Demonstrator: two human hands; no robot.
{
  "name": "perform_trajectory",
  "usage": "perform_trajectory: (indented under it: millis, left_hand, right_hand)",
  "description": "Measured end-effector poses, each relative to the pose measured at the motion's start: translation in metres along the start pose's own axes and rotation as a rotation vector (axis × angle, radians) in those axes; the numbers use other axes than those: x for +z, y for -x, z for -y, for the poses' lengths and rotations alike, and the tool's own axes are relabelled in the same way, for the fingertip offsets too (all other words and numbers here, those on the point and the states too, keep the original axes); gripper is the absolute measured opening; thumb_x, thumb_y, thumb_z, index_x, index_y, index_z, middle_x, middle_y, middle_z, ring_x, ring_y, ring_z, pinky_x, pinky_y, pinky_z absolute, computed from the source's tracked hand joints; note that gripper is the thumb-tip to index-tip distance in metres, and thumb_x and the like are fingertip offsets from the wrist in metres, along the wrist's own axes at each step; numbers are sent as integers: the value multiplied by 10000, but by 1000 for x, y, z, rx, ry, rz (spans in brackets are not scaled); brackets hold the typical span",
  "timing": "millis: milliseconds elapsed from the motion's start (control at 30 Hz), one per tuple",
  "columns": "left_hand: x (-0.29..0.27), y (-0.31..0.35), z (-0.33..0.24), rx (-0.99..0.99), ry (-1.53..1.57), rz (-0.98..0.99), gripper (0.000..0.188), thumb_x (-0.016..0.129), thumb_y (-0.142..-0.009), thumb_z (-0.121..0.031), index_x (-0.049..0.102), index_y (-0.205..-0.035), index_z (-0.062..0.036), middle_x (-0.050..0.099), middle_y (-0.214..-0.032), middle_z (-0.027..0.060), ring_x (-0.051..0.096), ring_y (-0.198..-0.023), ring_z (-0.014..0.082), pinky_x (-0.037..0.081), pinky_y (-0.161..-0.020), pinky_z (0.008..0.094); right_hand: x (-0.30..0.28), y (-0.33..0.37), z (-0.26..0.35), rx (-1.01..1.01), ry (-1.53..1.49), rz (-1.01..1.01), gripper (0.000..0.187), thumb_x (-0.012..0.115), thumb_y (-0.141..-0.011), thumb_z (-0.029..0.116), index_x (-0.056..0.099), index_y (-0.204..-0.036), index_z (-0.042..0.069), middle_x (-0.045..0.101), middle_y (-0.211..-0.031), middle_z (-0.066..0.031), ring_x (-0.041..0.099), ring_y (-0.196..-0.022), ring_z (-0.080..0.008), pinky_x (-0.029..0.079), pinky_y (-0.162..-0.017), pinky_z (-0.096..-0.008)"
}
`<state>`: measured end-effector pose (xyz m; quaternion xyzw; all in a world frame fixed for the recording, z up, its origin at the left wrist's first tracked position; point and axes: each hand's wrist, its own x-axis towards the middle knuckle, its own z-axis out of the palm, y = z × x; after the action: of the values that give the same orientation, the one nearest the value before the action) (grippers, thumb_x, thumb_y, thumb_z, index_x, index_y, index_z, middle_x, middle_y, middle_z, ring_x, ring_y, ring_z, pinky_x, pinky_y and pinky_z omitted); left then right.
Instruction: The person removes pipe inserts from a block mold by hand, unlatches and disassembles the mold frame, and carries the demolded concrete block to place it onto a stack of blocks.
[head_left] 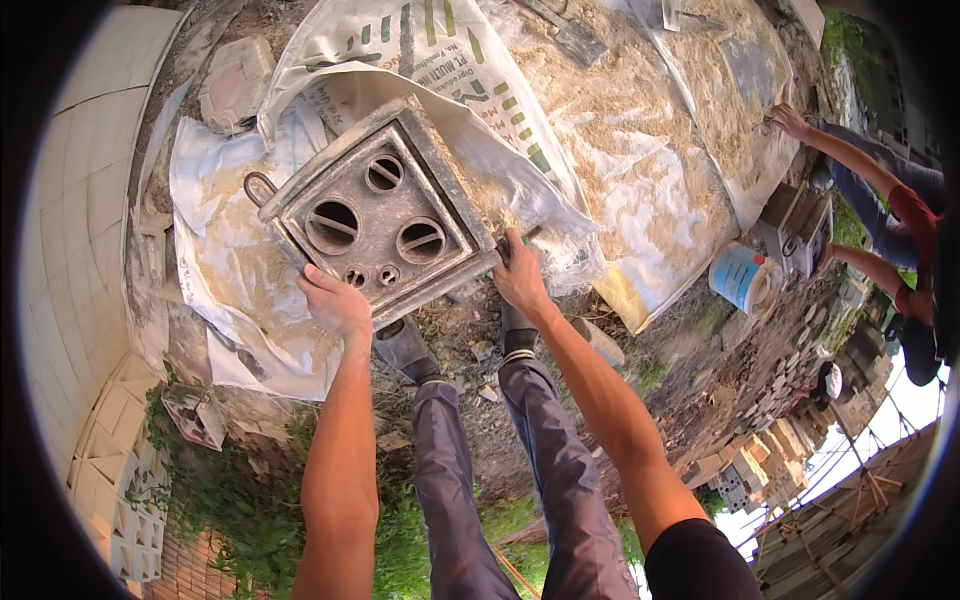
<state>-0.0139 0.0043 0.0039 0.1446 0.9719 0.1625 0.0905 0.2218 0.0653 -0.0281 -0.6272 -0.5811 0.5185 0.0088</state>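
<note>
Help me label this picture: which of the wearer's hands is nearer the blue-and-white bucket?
Right. The right hand is at the right corner of the metal box, left of the bucket; the left hand is farther off, at the box's lower-left edge.

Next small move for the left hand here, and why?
Probably slide the left hand up to the loop handle. That handle looks free, while the left hand is at the lower-left edge of the square metal mould and the right hand is at its right side. Holding the loop might steady it better.
</note>
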Motion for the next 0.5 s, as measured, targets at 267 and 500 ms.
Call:
perform_trajectory:
  millis: [267,500]
  left_hand:
    - [-5,-2,-3,-61,25,77,494,274,-993,-381,473,-1086,61,584,-974,329,545,-879,501,397,-714,539]
    - [-8,-5,-2,-9,21,72,430,292,-992,-350,473,-1031,38,592,-883,318,561,-816,491,407,-699,550]
  right_hand:
    - [-17,-5,-7,-154,86,21,452,598,-788,131,434,-1195,23,578,-1132,-225,548,-1062,-372,404,-931,-431]
    - [-32,5,32,-164,115,-185,350,578,-798,87,497,-1133,24,601,-999,-173,580,-906,-323,437,-836,-414]
